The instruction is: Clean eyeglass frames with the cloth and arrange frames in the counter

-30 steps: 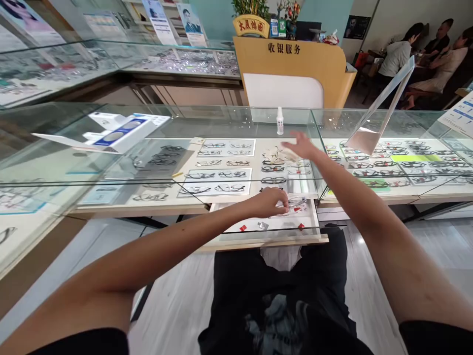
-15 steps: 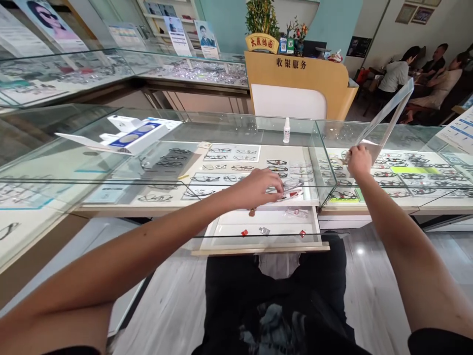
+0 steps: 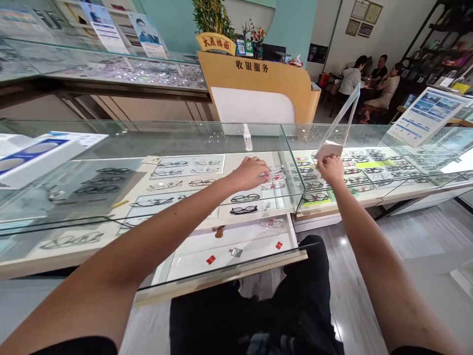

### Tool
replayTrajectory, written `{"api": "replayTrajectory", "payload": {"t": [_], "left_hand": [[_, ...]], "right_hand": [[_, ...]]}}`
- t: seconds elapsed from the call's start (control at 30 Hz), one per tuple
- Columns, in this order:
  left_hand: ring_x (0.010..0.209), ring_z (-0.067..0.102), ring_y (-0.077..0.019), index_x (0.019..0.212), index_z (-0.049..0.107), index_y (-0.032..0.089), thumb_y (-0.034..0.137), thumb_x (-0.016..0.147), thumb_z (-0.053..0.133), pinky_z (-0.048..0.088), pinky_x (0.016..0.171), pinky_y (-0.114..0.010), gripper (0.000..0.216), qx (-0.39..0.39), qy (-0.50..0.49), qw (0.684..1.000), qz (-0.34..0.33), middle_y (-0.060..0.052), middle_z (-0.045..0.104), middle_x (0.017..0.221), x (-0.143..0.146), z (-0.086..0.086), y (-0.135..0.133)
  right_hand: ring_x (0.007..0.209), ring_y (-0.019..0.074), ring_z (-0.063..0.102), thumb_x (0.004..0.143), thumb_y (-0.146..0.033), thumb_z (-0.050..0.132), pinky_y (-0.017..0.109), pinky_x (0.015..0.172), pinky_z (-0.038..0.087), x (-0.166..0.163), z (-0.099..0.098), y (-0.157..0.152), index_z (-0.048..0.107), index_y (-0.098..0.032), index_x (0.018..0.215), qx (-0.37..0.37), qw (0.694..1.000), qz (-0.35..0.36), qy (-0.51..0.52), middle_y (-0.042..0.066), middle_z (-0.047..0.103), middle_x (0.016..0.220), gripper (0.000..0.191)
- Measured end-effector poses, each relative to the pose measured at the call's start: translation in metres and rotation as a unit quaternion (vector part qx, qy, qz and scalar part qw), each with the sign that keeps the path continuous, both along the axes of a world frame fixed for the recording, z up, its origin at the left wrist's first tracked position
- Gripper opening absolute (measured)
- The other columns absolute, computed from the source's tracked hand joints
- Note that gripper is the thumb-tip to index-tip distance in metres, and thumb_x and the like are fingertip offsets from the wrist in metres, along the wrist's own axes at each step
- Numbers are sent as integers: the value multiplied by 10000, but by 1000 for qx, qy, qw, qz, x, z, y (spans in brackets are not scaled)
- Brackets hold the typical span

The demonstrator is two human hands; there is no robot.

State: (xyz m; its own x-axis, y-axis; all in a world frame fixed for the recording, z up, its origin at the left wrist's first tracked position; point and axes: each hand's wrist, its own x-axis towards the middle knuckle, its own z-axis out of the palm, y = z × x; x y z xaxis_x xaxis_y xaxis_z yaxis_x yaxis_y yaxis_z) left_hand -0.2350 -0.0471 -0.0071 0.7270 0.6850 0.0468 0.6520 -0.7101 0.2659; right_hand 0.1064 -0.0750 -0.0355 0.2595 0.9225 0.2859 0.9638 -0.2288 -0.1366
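Observation:
My left hand (image 3: 252, 172) is over the glass counter, its fingers closed on a pair of clear-looking eyeglasses (image 3: 277, 172) with a red tag near it. Beneath that hand, more eyeglasses (image 3: 244, 209) lie in rows inside the case. My right hand (image 3: 331, 169) is farther right, fingers curled at the foot of a tilted clear stand (image 3: 346, 112). Whatever those fingers hold is hidden. A small white spray bottle (image 3: 247, 138) stands upright on the glass, beyond my left hand.
An open drawer (image 3: 254, 268) juts toward my lap, holding red packets (image 3: 210, 260) and a silver one (image 3: 235, 252). An open white-and-blue box (image 3: 40, 158) sits at left. A printed sign (image 3: 424, 116) stands at right. Several people sit at the back near the wooden cashier desk (image 3: 258, 74).
The view has swung right, shifting the counter leftward. My left hand still holds the eyeglasses, now lifted off toward the far side of the case; my right hand stays by the stand's foot.

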Motion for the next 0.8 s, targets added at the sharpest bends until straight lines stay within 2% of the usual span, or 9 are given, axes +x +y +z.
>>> {"api": "replayTrajectory", "payload": {"t": [0.2, 0.4, 0.67, 0.8], "left_hand": [[1292, 611, -351, 965, 781, 236, 413, 998, 487, 417, 1097, -508, 344, 9, 26, 999, -17, -108, 801, 1263, -1, -8, 5], [1304, 618, -353, 935, 762, 253, 439, 1019, 465, 405, 1125, -517, 360, 62, 67, 995, -51, -97, 826, 1198, 1, -9, 13], [1369, 590, -377, 966, 755, 237, 573, 1021, 539, 395, 1160, -517, 403, 76, 81, 991, -72, -126, 818, 1225, 1, -7, 23], [1443, 537, -394, 1019, 768, 226, 543, 1006, 563, 387, 1189, -545, 378, 106, 69, 990, -57, -131, 753, 1413, 0, 4, 13]], "right_hand": [[1251, 420, 636, 1068, -444, 405, 517, 1068, 532, -6, 0, -3, 805, -109, 1244, -11, 1000, -5, -11, 256, 742, 1298, 551], [1240, 433, 624, 1050, -428, 423, 547, 1066, 541, -7, 1, -4, 801, -128, 1219, 0, 1000, -3, 8, 257, 740, 1298, 511], [1272, 444, 618, 1039, -423, 427, 548, 1054, 561, -9, 3, -4, 791, -112, 1239, -13, 1000, -6, 16, 271, 728, 1303, 519], [1236, 444, 626, 1032, -420, 430, 551, 1017, 572, -6, 1, -2, 793, -116, 1223, -12, 1000, -9, 21, 266, 731, 1277, 511]]}}
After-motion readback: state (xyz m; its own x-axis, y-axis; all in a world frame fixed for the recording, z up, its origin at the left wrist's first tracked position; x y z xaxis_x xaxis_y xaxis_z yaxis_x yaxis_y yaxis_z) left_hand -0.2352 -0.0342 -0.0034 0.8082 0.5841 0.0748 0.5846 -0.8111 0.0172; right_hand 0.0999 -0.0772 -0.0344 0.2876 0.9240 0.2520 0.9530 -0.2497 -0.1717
